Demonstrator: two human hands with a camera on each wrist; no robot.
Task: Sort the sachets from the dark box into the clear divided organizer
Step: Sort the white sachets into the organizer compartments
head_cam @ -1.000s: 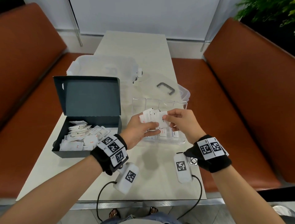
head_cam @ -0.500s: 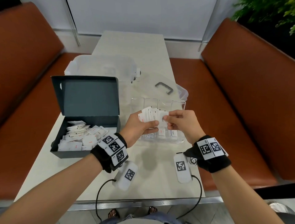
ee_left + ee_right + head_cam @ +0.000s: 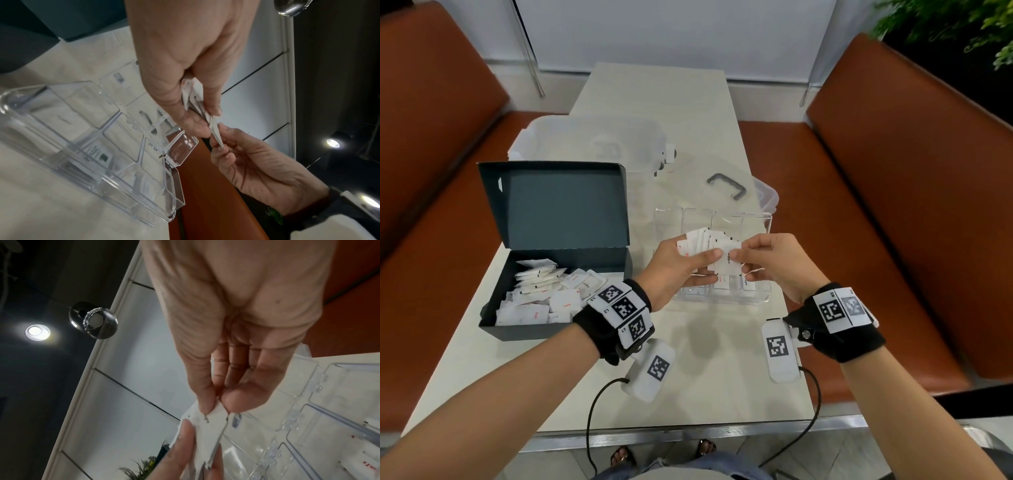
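Observation:
My left hand [image 3: 690, 263] grips a fanned stack of white sachets [image 3: 705, 241] above the clear divided organizer [image 3: 765, 219]. My right hand [image 3: 748, 258] pinches the nearest sachet [image 3: 727, 262] of the stack between thumb and forefinger. The left wrist view shows the left hand [image 3: 197, 116] holding the sachets [image 3: 193, 95] edge-on, with the right hand [image 3: 221, 138] pinching one sachet [image 3: 216, 132]. In the right wrist view the right hand [image 3: 218, 404] pinches that sachet [image 3: 207, 433]. The dark box [image 3: 517, 329] sits open at the left, with several sachets [image 3: 541, 294] inside.
A large clear tub [image 3: 585, 140] stands behind the dark box. A clear lid with a grey handle [image 3: 726, 185] lies behind the organizer. A few sachets [image 3: 722, 284] lie in the organizer's near compartments. Orange benches [image 3: 893, 205] flank the table [image 3: 661, 89].
The hands stay together over the organizer with the stack. The right hand's pinch has settled on the nearest sachet. The view has shifted slightly.

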